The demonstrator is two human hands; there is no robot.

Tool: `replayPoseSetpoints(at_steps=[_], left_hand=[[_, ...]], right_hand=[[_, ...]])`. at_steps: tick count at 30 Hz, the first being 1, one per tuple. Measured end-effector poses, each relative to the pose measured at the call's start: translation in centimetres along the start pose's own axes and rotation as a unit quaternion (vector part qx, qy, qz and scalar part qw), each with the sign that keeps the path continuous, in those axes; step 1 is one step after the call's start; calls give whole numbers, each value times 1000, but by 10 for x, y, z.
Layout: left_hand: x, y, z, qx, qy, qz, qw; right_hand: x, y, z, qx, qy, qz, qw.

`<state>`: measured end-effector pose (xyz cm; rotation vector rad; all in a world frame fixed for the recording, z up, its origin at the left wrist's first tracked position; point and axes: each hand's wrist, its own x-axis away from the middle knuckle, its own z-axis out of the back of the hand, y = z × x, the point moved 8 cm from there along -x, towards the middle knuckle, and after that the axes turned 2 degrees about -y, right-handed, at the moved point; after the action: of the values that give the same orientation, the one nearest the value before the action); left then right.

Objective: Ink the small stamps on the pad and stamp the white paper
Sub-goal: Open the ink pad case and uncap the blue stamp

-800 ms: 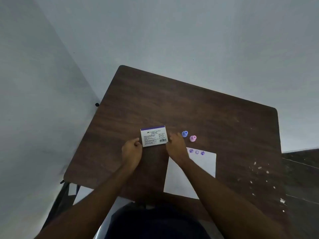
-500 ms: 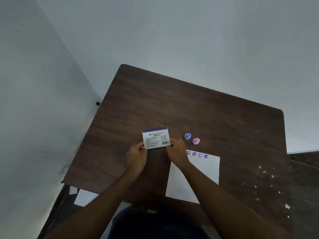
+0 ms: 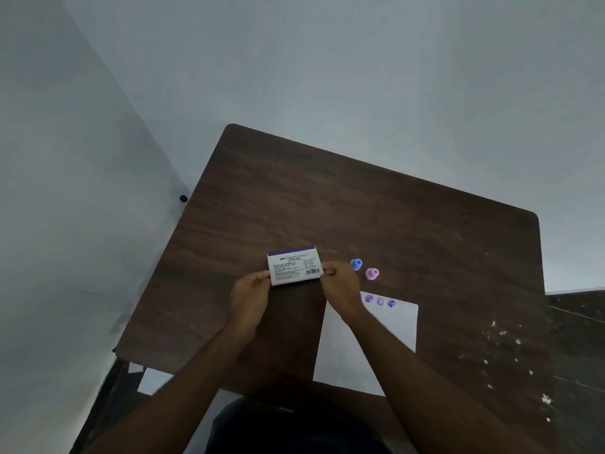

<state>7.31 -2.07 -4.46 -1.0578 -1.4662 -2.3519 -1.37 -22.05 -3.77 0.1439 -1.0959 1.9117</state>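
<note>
The stamp pad (image 3: 294,266), a flat white box with a purple top edge and printed label, is closed on the table. My left hand (image 3: 249,298) pinches its left end and my right hand (image 3: 340,288) pinches its right end. A small blue stamp (image 3: 356,264) and a small pink stamp (image 3: 372,273) stand to the right of the pad, untouched. The white paper (image 3: 389,335) lies near the front right, under my right forearm, with three purple prints along its top edge.
The dark wooden table (image 3: 343,208) stands against pale walls. White flecks mark its right side (image 3: 497,332). A dark frame and a pale sheet show below the table's front left corner (image 3: 147,380).
Both hands closed in from beside the pad and now pinch its two ends. The pad's near side seems slightly raised. The stamps and the paper have not moved.
</note>
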Motion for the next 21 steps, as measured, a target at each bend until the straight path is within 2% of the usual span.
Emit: replayPoseSetpoints(at_steps=[3, 7, 16, 21], left_hand=[[-2, 13, 8, 61, 7, 13, 998], [-19, 21, 14, 68, 8, 27, 997], [-27, 50, 11, 23, -54, 13, 998], [-39, 55, 3, -20, -88, -7, 996]], right_hand=[[-6, -7, 8, -35, 0, -1, 999], [-16, -16, 15, -83, 6, -5, 996], [-33, -42, 10, -88, -33, 3, 996], [-49, -35, -2, -133, -70, -54, 987]])
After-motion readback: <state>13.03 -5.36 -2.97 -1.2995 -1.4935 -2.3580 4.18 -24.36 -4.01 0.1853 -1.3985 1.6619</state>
